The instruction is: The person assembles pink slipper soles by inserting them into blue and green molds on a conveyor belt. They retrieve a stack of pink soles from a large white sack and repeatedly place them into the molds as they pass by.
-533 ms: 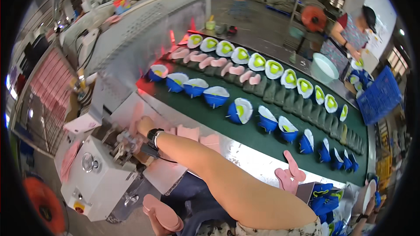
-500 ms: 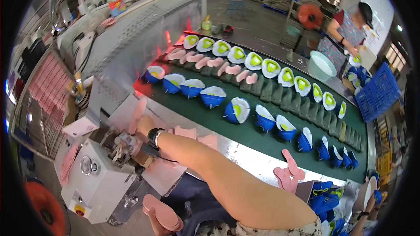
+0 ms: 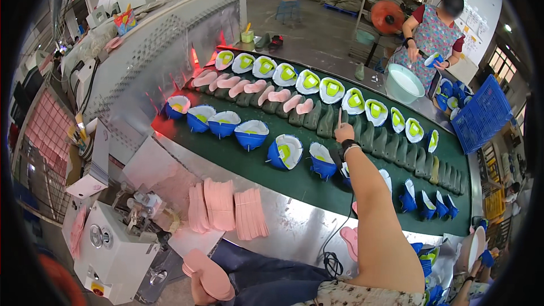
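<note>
My right hand (image 3: pixel 344 132) reaches far over the green conveyor belt (image 3: pixel 226 146). Its fingers are closed on a pink insole (image 3: pixel 340 117), seen edge-on above the row of dark green shoe lasts (image 3: pixel 367 137). To its left, several pink insoles (image 3: pixel 279 96) lie on the lasts. My left hand (image 3: pixel 202 290), low in the picture, is closed round a stack of pink insoles (image 3: pixel 208 272); part of that hand is hidden under the stack. Blue-and-white shoe uppers (image 3: pixel 285 152) stand along the near side of the belt, and white ones with yellow-green middles (image 3: pixel 307 81) along the far side.
Bundles of pink sheets (image 3: pixel 220 204) lie on the metal ledge beside a white machine (image 3: pixel 116 249). A black cable (image 3: pixel 335 232) hangs near my right arm. Across the belt a person (image 3: pixel 433 39) handles a blue upper by a pale basin (image 3: pixel 404 84) and a blue crate (image 3: pixel 488 119).
My right hand has swung from the machine at the left out over the lasts, carrying a pink insole. My left hand keeps its stack. The view has shifted a little.
</note>
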Motion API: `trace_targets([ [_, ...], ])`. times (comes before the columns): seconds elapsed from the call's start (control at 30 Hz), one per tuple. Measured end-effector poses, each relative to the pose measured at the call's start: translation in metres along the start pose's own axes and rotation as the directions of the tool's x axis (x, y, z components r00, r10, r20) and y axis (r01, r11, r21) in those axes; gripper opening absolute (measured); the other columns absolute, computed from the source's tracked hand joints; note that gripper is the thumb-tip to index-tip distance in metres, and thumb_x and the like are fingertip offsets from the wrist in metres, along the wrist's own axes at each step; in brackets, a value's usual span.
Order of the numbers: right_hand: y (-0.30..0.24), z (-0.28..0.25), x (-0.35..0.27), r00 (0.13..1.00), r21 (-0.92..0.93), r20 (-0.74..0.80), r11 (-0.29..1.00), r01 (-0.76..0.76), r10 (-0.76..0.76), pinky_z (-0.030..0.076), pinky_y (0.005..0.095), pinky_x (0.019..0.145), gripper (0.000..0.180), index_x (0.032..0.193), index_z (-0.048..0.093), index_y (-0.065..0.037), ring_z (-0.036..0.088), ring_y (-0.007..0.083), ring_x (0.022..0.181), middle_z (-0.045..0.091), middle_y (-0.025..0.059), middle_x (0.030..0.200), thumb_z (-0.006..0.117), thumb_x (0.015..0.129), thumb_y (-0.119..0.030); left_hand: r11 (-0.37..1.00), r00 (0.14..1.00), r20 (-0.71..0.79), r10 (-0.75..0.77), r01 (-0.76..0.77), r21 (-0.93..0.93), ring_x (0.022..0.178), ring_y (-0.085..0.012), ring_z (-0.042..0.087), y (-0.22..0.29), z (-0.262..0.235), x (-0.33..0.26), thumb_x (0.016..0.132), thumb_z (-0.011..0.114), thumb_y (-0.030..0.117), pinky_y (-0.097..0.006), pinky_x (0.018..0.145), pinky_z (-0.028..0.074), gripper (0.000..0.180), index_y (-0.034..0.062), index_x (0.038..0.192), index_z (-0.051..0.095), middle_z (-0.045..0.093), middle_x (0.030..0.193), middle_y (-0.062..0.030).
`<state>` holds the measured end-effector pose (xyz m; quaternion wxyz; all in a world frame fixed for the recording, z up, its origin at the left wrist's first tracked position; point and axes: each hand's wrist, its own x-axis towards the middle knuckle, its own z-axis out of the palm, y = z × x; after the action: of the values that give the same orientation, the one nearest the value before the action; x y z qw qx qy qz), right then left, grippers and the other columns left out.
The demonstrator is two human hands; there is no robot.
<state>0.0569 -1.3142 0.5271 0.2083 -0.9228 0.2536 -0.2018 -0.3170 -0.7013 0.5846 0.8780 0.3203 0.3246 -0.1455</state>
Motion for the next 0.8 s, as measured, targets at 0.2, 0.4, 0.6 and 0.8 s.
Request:
trace_targets([
  [0.2, -0.162, 0.016, -0.099, 0.947, 0.664, -0.044, 0.699, 0.266, -0.318, 0.049, 0.0319, 0.061, 0.024, 0.097, 0.063, -0.003, 0.059, 0.0166, 0.064, 0.061, 0.0068, 0.073, 0.061, 0.074, -0.004, 0.995, 0.995, 0.003, 0.099, -0.099, -0.023, 0.104, -0.0284, 0.059, -0.002, 0.032, -0.007, 0.087, 0.054, 0.021, -0.042, 0.089, 0.05, 0.045, 0.0023, 0.127, 0.046, 0.059, 0.113, -0.0124],
  [0.4, -0.294, -0.08, -0.362, 0.018, 0.779, 0.572, 0.55, 0.301, -0.82, 0.049, 0.0378, 0.07, 0.042, 0.104, 0.064, -0.003, 0.064, 0.0299, 0.084, 0.067, 0.02, 0.089, 0.048, 0.094, -0.04, 0.854, 0.897, -0.052, 0.438, -0.397, 0.335, 0.079, -0.0123, 0.057, 0.007, 0.075, 0.003, 0.09, 0.058, 0.012, -0.027, 0.068, 0.047, 0.018, -0.003, 0.099, 0.06, 0.06, 0.091, -0.0043],
  [0.6, -0.332, -0.041, -0.39, 0.081, 0.649, 0.761, 0.755, -0.092, -0.644, 0.049, 0.0284, 0.068, 0.02, 0.098, 0.062, 0.0, 0.062, 0.0141, 0.079, 0.066, 0.0113, 0.087, 0.061, 0.082, -0.011, 0.971, 0.971, -0.048, 0.235, -0.237, -0.035, 0.098, -0.0237, 0.063, 0.031, 0.042, -0.013, 0.096, 0.052, 0.029, -0.034, 0.083, 0.052, 0.041, -0.0056, 0.117, 0.052, 0.063, 0.105, -0.0137],
  [0.8, -0.427, 0.026, -0.394, 0.261, 0.644, 0.764, 0.723, -0.25, -0.59, 0.05, 0.0285, 0.071, 0.038, 0.114, 0.053, -0.001, 0.064, 0.0166, 0.081, 0.064, 0.013, 0.096, 0.063, 0.079, -0.01, 0.97, 0.996, 0.084, 0.025, -0.004, -0.244, 0.113, -0.031, 0.056, 0.017, -0.009, -0.051, 0.094, 0.04, 0.022, -0.042, 0.096, 0.046, 0.043, -0.0043, 0.127, 0.044, 0.056, 0.122, -0.0199],
])
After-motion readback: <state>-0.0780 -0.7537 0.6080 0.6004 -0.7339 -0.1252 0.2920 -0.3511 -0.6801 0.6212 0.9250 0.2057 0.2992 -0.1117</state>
